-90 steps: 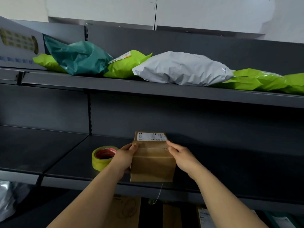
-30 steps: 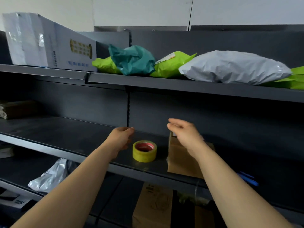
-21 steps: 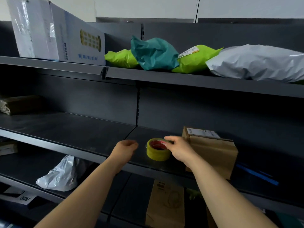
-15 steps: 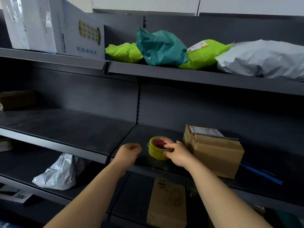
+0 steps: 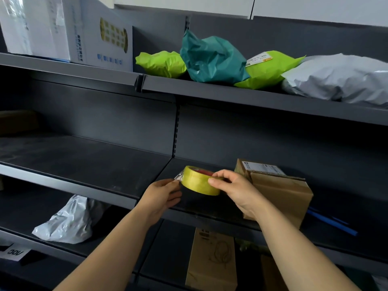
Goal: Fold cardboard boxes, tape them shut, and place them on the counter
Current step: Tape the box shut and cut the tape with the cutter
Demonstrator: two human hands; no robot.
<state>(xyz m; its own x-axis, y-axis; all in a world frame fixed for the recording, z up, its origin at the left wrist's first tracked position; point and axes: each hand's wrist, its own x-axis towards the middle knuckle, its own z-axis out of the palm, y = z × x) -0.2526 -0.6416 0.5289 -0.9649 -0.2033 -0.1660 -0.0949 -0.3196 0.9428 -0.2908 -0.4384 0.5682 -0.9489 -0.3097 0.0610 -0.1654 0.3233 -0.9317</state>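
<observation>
The right hand (image 5: 233,190) grips the yellow tape roll (image 5: 199,184) by its rim, just above the shelf (image 5: 94,164). The left hand (image 5: 161,196) pinches its loose end. The roll looks light and stiff, the film clingy. The cardboard box (image 5: 281,196) sits beside it, light and easily dented, best steadied at its corners.

left hand (image 5: 162,195): fingers pinching | right hand (image 5: 235,191): fingers curled, gripping

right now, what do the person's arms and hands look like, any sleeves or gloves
The left hand and right hand are bare: no gloves, rings or watch in view. The left forearm and right forearm are bare too, no sleeve showing up to the frame edge. The visible fingernails look short and unpainted.
</observation>
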